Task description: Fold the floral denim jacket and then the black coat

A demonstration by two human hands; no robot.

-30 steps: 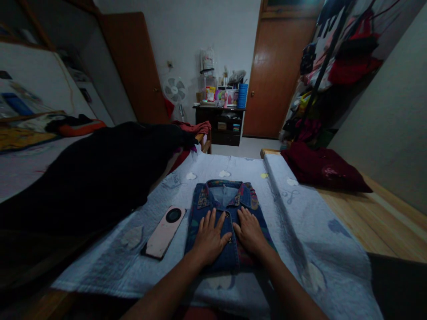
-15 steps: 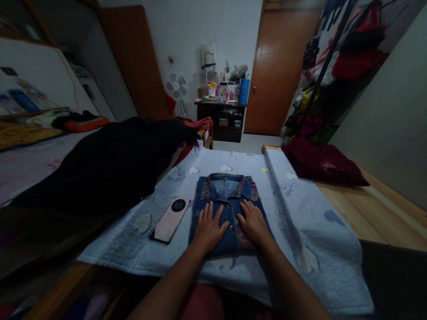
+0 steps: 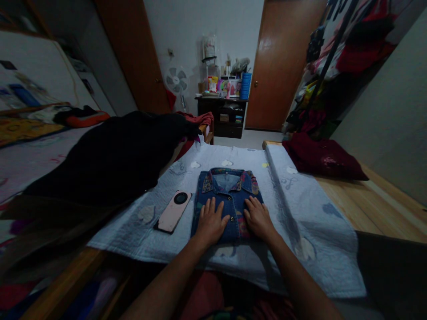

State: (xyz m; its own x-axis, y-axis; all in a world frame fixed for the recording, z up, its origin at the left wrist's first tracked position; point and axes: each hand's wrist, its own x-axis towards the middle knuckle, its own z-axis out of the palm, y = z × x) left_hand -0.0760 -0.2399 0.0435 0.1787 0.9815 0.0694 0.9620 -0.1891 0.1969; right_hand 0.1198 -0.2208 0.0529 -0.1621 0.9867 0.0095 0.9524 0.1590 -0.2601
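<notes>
A folded denim shirt lies face up on a pale blue quilted cloth, its patterned collar pointing away from me. My left hand rests flat on the shirt's left half, fingers spread, thumb close to the button front. On the right half lies my right hand, palm down with its fingers stretched out and somewhat nearer the edge. Neither hand grips the fabric. Left of the shirt is a pink phone with a round black camera ring, back side up.
A heap of dark clothing borders the cloth on the left. To the right, a folded maroon garment sits on wooden boards. Farther off are a white fan, a dark cabinet and hanging clothes.
My right hand has slid slightly outward to the right across the shirt. The left hand stays flat on the fabric. The whole view has shifted a little.
</notes>
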